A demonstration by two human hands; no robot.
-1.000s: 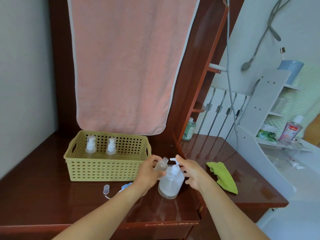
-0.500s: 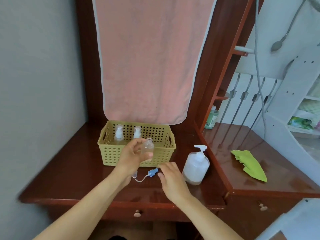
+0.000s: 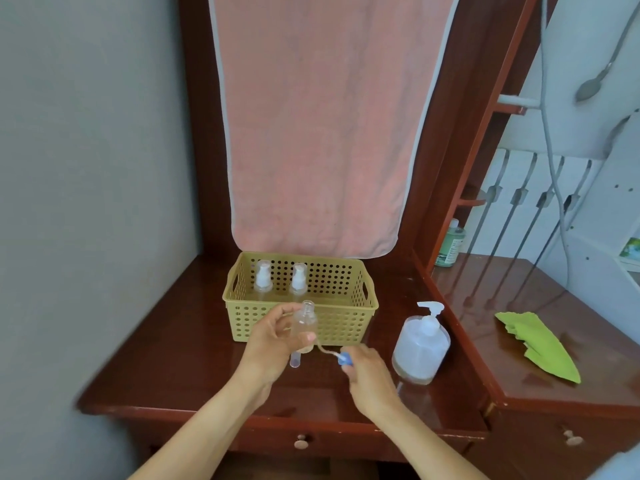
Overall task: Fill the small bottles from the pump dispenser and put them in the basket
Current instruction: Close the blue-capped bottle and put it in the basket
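The left hand (image 3: 273, 341) grips the small bottle (image 3: 305, 323), now withdrawn from the pump dispenser (image 3: 420, 344); the right hand (image 3: 369, 375) pinches the blue cap (image 3: 344, 359). Filling appears complete; capping follows.

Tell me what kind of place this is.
Probably a home, a bedroom or washroom corner: a dark wooden dresser with knobbed drawers, a pink towel draped over its back, and a pump dispenser beside a yellow basket of small bottles.
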